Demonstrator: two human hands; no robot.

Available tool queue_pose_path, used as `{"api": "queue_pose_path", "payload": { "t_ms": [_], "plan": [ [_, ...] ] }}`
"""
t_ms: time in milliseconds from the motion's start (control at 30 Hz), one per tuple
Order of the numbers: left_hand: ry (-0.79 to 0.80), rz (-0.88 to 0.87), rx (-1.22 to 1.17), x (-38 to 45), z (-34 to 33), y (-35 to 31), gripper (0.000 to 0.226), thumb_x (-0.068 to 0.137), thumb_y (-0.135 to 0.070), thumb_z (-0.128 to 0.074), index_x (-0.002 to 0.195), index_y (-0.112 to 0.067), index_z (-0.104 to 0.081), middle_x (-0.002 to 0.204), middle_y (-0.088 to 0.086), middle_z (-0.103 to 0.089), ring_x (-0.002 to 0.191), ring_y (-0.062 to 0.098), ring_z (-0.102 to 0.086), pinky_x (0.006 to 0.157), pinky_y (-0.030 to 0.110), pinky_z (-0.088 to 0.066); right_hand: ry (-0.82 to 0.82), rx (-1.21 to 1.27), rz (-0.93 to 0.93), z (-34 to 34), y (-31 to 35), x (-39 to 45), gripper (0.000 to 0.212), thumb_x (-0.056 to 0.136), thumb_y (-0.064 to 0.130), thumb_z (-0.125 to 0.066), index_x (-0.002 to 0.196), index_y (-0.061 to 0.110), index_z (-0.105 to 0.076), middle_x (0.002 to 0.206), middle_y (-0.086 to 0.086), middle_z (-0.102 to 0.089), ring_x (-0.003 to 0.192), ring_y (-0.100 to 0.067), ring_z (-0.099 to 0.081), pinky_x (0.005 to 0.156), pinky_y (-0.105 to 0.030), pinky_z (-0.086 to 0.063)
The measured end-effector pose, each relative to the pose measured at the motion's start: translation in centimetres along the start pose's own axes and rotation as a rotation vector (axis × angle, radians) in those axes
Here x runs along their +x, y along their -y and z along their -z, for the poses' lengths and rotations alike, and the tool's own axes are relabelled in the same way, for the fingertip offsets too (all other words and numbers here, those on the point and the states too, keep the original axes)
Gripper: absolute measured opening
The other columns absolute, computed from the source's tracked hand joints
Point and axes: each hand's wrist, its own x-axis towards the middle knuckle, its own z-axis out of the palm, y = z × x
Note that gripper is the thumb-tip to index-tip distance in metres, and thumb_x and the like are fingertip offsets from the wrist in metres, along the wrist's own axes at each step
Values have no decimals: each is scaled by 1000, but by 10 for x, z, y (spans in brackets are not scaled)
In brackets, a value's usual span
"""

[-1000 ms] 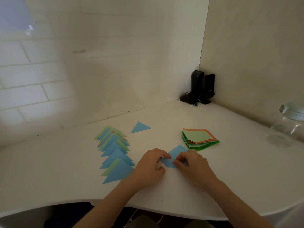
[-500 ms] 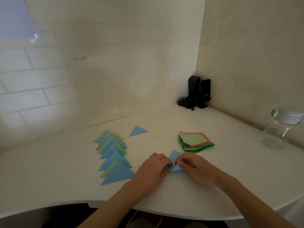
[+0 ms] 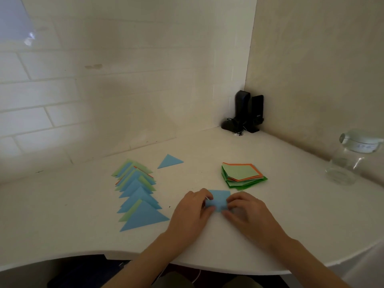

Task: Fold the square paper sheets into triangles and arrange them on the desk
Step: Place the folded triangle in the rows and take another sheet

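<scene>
Blue sheet (image 3: 218,201), blue-green triangles (image 3: 137,192), green-orange stack (image 3: 242,175), white desk (image 3: 62,221).

A: Where does everything sit on the desk (image 3: 62,221)?

B: Centre frame, low: the left hand (image 3: 192,213) and right hand (image 3: 247,213) flank a paper sheet (image 3: 218,201). Left of them runs an overlapping row of folded triangles (image 3: 136,192); one lone triangle (image 3: 170,161) lies above it.

A: And right?

B: The unfolded stack (image 3: 242,175) lies upper right of the hands, a jar (image 3: 351,156) at the right edge, speakers (image 3: 247,112) in the corner.

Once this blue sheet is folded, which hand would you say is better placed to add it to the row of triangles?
Probably the left hand: it grips the blue sheet on the side nearest the row of triangles.
</scene>
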Motion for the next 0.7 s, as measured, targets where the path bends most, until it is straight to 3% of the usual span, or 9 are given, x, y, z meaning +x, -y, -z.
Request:
{"api": "queue_pose_path", "payload": {
  "t_ms": [133,267,433,567,700],
  "plan": [
    [19,147,-57,5,-4,0,28,85,-33,-65,107,-26,-49,77,-11,-52,81,8,-49,70,25,-42,-104,-11,-101,-9,4,8,15,77,38,-73,72,24,-71,95,14,-58,91,-2,-55,84,-21,-43],
    [16,166,-29,8,-11,3,38,84,-44,-64,112,-28,-44,76,-8,-54,79,9,-47,68,25,-41,-141,-35,-117,-15,5,11,21,74,44,-73,67,24,-69,92,13,-58,88,-3,-54,79,-22,-46],
    [40,193,-55,10,-12,3,33,84,-31,-65,108,-28,-42,75,-9,-50,78,9,-44,67,23,-37,-150,4,-165,-16,4,10,23,71,42,-76,70,25,-61,97,12,-52,94,-4,-49,83,-22,-40],
    [107,269,-128,16,-6,7,32,82,-25,-68,102,-29,-43,77,-7,-52,72,7,-47,64,21,-40,-51,43,-223,-13,-2,17,31,70,37,-77,87,27,-53,105,8,-46,99,-10,-44,88,-29,-39],
    [148,286,-152,16,4,6,26,83,-20,-68,99,-27,-48,80,-5,-56,72,6,-49,66,18,-41,140,144,-284,-2,-8,24,37,72,29,-78,96,39,-51,108,14,-43,106,-11,-45,93,-25,-38]
  ]
}}
